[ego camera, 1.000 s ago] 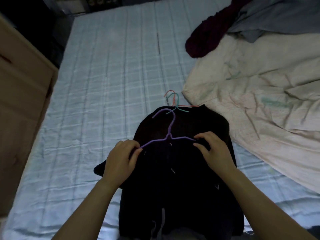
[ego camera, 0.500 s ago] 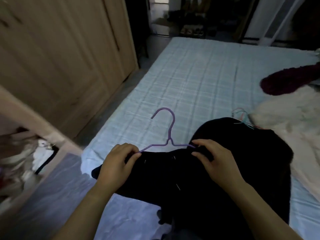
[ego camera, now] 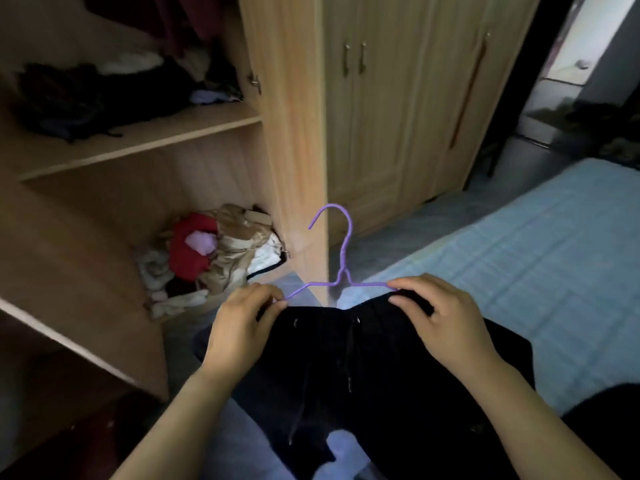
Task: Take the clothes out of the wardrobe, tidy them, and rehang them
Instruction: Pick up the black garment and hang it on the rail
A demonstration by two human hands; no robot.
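- Across the far left of the scene stands the wardrobe (ego camera: 294, 133), with one compartment open and its other doors shut; two small metal handles (ego camera: 353, 60) sit side by side on the shut doors.
- Right of it lies the bed (ego camera: 536, 254), one pale blue checked surface running from near right to far right.
- One black garment (ego camera: 346, 358) hangs in front of the person between the two hands. Its top edge is level with them and the rest drops towards the near edge, with two drawstrings dangling.
- Two heaps of clothes lie inside the open compartment: a dark heap (ego camera: 86, 95) on the upper shelf (ego camera: 138, 143) and a mixed heap (ego camera: 214, 258) of red, tan and white below it.
- The left hand (ego camera: 239, 327) pinches the left tip of the hanger arm, fingers curled. The right hand (ego camera: 446, 323) grips the right tip together with the garment's top edge.
- One purple hanger (ego camera: 341, 268) spans the gap, its long axis running left to right and its hook rising up and away.
- The open compartment lies far and left of the hands, so the left hand is nearer to it. I judge the next move to be a lift towards the upper left. No rail is in view, so I cannot tell where the hook should land.
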